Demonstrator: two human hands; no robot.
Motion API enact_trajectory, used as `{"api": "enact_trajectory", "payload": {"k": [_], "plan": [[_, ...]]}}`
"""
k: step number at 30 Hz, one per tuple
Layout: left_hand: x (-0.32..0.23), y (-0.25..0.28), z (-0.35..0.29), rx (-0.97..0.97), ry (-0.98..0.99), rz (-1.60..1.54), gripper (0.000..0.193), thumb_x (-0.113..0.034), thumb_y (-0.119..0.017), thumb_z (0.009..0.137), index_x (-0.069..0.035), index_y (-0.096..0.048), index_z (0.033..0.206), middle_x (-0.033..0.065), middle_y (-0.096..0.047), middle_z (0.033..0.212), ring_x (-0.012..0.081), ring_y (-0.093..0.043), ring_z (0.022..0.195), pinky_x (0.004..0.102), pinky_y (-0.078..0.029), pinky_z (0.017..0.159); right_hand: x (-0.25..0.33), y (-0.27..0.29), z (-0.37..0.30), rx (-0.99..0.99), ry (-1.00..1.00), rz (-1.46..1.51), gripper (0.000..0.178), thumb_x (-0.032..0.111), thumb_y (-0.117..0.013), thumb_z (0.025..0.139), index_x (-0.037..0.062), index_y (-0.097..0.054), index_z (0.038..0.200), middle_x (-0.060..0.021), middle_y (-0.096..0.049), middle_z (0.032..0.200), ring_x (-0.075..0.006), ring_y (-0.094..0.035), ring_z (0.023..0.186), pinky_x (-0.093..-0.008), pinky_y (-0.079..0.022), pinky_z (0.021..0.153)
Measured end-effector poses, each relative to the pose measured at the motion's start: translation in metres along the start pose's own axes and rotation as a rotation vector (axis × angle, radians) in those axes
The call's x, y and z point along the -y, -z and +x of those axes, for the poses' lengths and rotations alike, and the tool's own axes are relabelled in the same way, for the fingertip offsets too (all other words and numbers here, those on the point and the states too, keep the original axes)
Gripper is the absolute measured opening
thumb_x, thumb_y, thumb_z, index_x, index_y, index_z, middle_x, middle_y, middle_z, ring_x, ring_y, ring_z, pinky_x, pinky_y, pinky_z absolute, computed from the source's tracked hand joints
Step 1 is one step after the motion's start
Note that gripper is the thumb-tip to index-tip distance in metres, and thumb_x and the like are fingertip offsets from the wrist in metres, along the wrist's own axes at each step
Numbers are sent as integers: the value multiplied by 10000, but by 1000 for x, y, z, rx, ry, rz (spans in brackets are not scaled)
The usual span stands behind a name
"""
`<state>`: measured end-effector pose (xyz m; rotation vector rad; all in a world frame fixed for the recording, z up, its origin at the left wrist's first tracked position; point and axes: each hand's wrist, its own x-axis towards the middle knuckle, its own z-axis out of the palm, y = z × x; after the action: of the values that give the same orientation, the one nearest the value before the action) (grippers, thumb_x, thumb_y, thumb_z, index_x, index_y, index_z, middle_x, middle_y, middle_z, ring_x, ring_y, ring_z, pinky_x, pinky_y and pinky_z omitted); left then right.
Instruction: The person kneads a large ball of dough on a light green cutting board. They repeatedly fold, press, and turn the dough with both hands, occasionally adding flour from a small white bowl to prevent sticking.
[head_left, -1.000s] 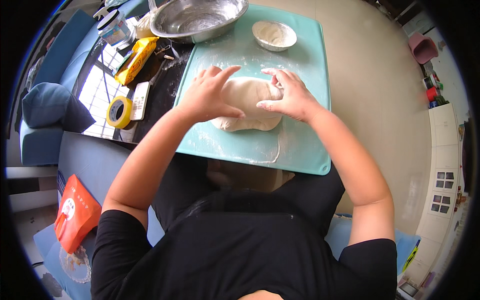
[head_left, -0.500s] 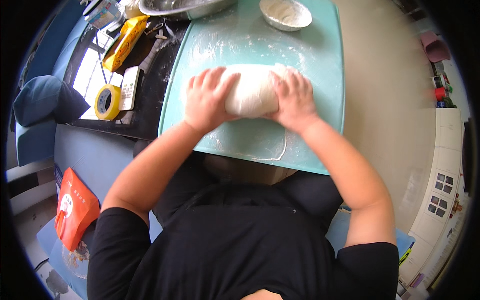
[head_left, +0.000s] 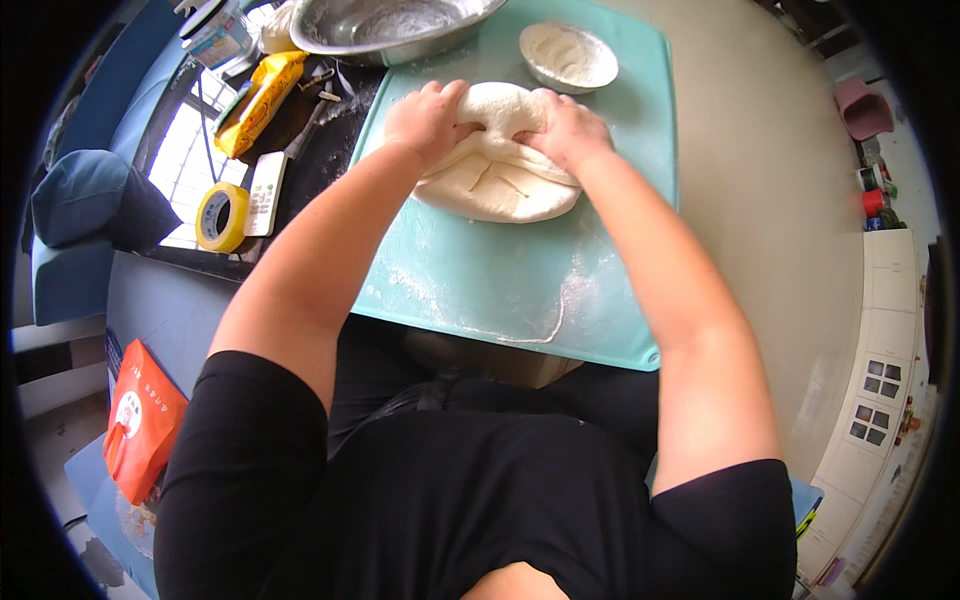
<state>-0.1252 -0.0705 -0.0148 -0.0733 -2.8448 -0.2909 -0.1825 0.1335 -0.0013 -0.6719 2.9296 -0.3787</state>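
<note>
A large lump of white dough [head_left: 500, 190] lies on a floured turquoise board [head_left: 480, 280]. My left hand [head_left: 430, 122] grips the dough's far left side, the thumb pressed into it. On the far right side my right hand [head_left: 567, 130] does the same, its thumb dug in toward the middle. Between the thumbs the far part of the dough bulges up in a fold, and creases run across the near part. The fingers curl over the far edge and are partly hidden.
Behind the board stand a metal basin [head_left: 390, 25] and a bowl of flour [head_left: 568, 58]. On the black table at left lie a yellow packet [head_left: 260, 100], a roll of yellow tape [head_left: 222, 217] and a white remote control [head_left: 265, 195]. An orange bag [head_left: 145, 420] sits at lower left.
Both hands have moved forward with the dough, toward the far end of the board. The smooth rounded lump is now flatter, wider and folded, with the thumbs pressed in.
</note>
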Motion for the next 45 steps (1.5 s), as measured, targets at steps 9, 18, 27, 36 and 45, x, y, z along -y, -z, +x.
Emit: {"api": "enact_trajectory", "payload": {"k": [9,18,27,36,45], "plan": [[-33,75,-88,-44,-96,-306,503,-398,-713,732,-133,-556,1130,132,-542,1050,312,-503,1025,422,-411,912,6,27,-113,-172,187,174,703,488,-683,716,121,-481,1281,-132,-490,1226,-318,-453,1158,-437,-345,1001],[-63,17,-177,-250,-148,-18,546,-470,-625,764,-238,-554,1254,88,-472,1348,339,-383,1274,590,-166,1045,27,-50,-177,-569,437,-93,641,572,-486,837,114,-431,1283,-203,-393,1341,-415,-383,1204,-568,-256,1015],[-57,15,-128,-228,-118,17,549,-464,-600,756,-186,-565,1228,87,-516,1284,302,-437,1201,507,-248,1018,11,-42,-126,-519,423,-106,666,582,-537,775,111,-487,1243,-133,-482,1243,-337,-457,1134,-483,-346,957],[-34,6,-20,-27,112,-41,410,-504,-491,869,-176,-671,1038,62,-651,1040,263,-590,997,395,-403,903,-10,-30,-23,-260,175,163,495,494,-525,836,112,-589,1145,-125,-621,1074,-306,-588,1000,-415,-458,869],[-12,-5,16,-133,317,-858,242,-277,-592,864,-87,-675,990,112,-655,1041,274,-617,966,378,-458,864,-33,-26,-21,-392,205,512,550,480,-640,792,61,-580,1144,-151,-571,1181,-285,-551,1083,-406,-429,918]]}}
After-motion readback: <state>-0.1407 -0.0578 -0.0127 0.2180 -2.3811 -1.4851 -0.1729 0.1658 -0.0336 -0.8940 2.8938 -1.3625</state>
